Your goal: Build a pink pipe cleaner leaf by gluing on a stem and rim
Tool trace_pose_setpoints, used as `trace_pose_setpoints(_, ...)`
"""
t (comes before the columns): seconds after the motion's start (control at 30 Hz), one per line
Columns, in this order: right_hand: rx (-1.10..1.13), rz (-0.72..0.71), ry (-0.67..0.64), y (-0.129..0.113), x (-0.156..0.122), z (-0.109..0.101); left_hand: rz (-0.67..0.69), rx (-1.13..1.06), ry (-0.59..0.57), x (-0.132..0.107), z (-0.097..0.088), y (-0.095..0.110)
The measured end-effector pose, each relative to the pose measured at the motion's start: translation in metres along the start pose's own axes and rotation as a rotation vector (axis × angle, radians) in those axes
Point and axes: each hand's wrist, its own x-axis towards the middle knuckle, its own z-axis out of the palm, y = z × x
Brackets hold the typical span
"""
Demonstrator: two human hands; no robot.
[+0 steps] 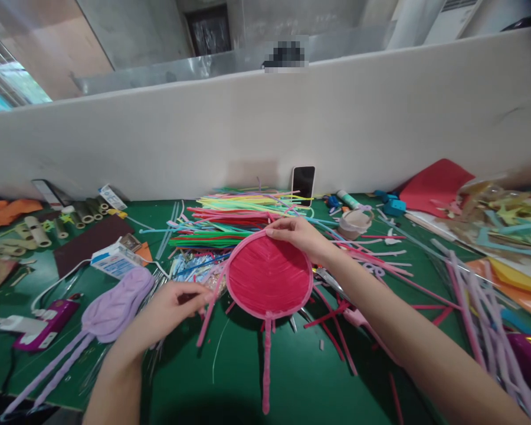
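A round red fan-like disc rimmed with pink pipe cleaner is held over the green table; its pink stem hangs down toward me. My right hand pinches the disc's top rim. At the disc's left edge, my left hand is closed on a loose pink pipe cleaner end. Behind the disc lies a pile of coloured straws and pipe cleaners.
A lilac fan shape lies at left near a purple glue gun and a small box. A phone leans on the white partition. A tape roll, pink strips and foam sheets crowd the right.
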Motion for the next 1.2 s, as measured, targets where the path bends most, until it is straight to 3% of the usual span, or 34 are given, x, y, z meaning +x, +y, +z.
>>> trace_pose_setpoints(0.17,0.018,0.064,-0.018,0.011,-0.002,0.005,-0.135,-0.212,-0.185,0.0,0.032,0.005)
trace_pose_setpoints(0.2,0.022,0.072,-0.019,0.012,-0.003,0.006,-0.135,-0.282,-0.16,0.001,0.04,0.006)
trace_pose_setpoints(0.37,0.04,0.09,-0.005,0.016,-0.003,0.008,-0.109,-0.644,0.22,0.008,0.073,-0.002)
trace_pose_setpoints(0.5,0.029,0.099,0.025,0.018,-0.005,0.008,-0.122,-0.634,0.315,0.005,0.092,-0.013)
trace_pose_setpoints(0.67,0.037,0.13,0.013,0.018,-0.01,0.01,-0.118,-0.548,0.335,-0.005,0.099,-0.022)
trace_pose_setpoints(0.97,0.068,0.143,-0.006,0.023,-0.011,0.013,0.014,-0.533,0.521,-0.004,0.113,-0.045)
trace_pose_setpoints(1.1,0.019,0.116,-0.038,0.03,-0.009,0.014,0.035,-0.67,0.445,-0.004,0.116,-0.044)
trace_pose_setpoints(1.2,-0.057,0.027,-0.053,0.031,-0.007,0.015,-0.013,-0.932,0.348,-0.004,0.116,-0.041)
